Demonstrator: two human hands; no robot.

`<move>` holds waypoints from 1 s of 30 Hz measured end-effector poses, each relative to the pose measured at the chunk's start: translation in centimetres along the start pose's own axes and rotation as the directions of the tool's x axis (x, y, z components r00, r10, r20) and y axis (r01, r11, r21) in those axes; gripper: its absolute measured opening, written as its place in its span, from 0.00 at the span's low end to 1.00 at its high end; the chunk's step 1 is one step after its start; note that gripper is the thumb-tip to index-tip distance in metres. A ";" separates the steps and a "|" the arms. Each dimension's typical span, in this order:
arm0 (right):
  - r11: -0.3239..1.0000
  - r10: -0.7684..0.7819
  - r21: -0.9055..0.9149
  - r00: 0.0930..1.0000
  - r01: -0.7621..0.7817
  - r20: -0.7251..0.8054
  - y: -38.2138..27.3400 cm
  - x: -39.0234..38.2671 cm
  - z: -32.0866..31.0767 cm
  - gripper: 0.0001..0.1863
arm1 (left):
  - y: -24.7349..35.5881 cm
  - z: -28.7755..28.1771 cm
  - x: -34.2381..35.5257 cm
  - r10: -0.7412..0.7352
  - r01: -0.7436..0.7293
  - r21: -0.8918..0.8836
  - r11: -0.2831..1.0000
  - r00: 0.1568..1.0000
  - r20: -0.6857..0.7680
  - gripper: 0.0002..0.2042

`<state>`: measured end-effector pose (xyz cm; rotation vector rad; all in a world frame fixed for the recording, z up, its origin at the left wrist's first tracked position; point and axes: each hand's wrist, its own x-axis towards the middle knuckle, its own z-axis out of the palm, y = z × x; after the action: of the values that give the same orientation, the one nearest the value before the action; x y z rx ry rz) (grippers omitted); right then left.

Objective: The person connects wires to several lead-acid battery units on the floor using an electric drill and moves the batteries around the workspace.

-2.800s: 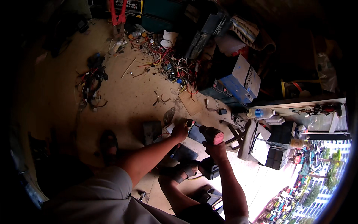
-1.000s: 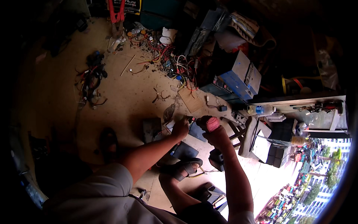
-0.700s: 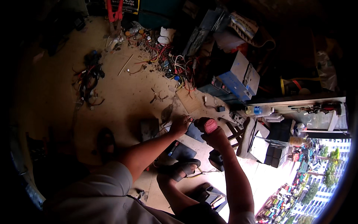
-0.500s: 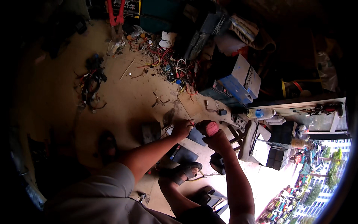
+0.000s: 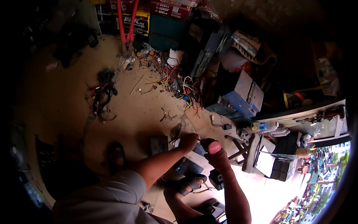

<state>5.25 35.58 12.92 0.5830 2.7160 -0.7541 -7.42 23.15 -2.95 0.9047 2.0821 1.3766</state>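
My right hand (image 5: 218,158) is closed around a dark tool with a rounded pink rear, apparently a power drill (image 5: 214,147). Its front points away and its lower part is hidden by my hand. A black block (image 5: 216,179) shows below my wrist; whether it belongs to the tool is unclear. To the left of the tool's front, my left hand (image 5: 191,141) has its fingers pinched together. What they grip is too small and dark to name. Under my hands lies a dark bluish flat piece (image 5: 200,149), and a flat black case (image 5: 189,167) rests nearer my sandalled foot (image 5: 192,184).
A heap of tangled wires (image 5: 186,84) spreads over the far floor, with a wire bundle (image 5: 103,95) to its left. Red-handled bolt cutters (image 5: 127,35) stand at the back. A blue-and-grey box (image 5: 244,95), a bottle (image 5: 264,126) and a chair (image 5: 257,153) are on the right.
The whole view has shifted, so the scene sits lower and slightly further right. Both hands keep nearly the same pose, the right still around the tool.
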 end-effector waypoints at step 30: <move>0.905 0.060 0.425 0.993 -0.012 -0.099 -25.2 -29.9 -15.5 0.23 | 13.3 -24.1 -3.7 -0.576 0.620 0.021 0.784 0.716 0.394 0.06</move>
<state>18.35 14.98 47.20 0.7842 2.6342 -1.3583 -18.31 9.40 18.54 0.3388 1.7408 0.8668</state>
